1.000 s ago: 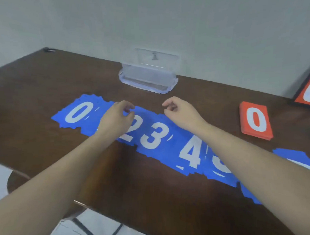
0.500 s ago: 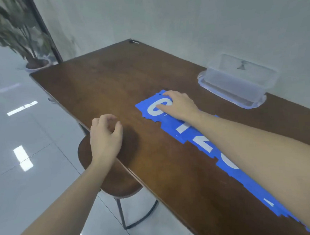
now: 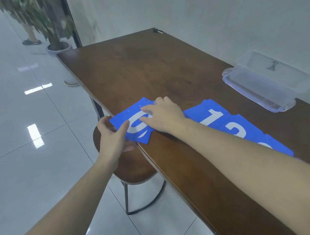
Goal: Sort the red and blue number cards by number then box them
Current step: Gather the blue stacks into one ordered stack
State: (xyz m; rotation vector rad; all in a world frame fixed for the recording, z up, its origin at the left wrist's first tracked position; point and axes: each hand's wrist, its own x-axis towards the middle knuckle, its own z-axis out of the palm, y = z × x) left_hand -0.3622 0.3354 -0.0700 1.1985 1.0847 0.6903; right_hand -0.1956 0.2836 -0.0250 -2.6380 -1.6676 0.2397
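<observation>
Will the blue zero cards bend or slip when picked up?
The blue zero cards probably stay fairly stiff: they overhang the brown wooden table edge without drooping. They likely slide easily on its smooth top. The left hand pinches them; the right hand presses flat.

Setting: an indoor office-type or institutional room, not a kitchen or a workshop. Indicators: a long dark wooden table (image 3: 148,69) set against a plain pale wall (image 3: 199,16); a floor of large glossy white tiles (image 3: 25,124) reflecting ceiling lights; a round wooden stool (image 3: 135,168) on a thin black metal frame beside the table; a potted plant (image 3: 43,19) standing next to a dark door frame (image 3: 72,23).
</observation>
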